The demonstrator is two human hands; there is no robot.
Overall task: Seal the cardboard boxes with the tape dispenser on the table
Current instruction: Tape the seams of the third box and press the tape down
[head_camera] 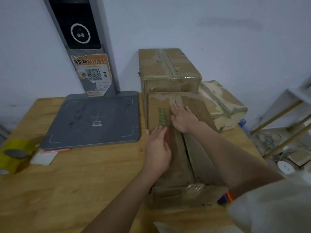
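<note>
Nearest: long cardboard box (193,158) on wooden table (84,182), both palms flat on its top flaps, fingers spread, gripping nothing. Left hand (157,148) near left edge, right hand (182,118) further along the seam. Tape dispenser (16,154), yellow roll, far left table edge. Two taped boxes (168,69) behind against white wall (218,39). Grey scale platform (94,120) left of the box.
</note>
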